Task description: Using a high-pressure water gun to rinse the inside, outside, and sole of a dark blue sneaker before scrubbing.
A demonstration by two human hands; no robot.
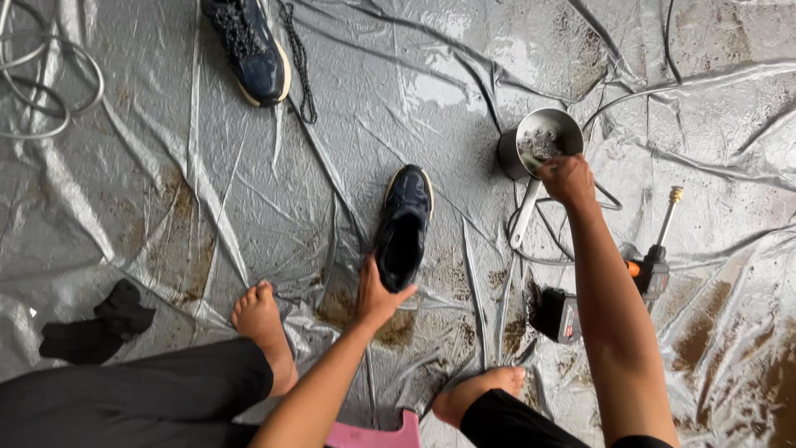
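While the left hand [375,292] grips the dark shoe [404,224] by its heel, steadying it, the right hand's [567,177] fingers close on the metal pot [531,145] at two o'clock.

The right hand [567,177] covers the near rim of the metal pot [541,141], so its fingertips are out of sight, and what lies inside the pot is too small to tell. The left hand [377,294] grips the heel of the dark shoe [404,226], fingers tucked behind it and hidden. The second shoe [249,46] is cut off by the top edge. The pink stool [373,435] shows only a sliver at the bottom edge. The forearm hides the middle of the spray tool [609,290]. The hose loops [46,79] run off the left edge. The black cloth [95,328] is too crumpled to identify.
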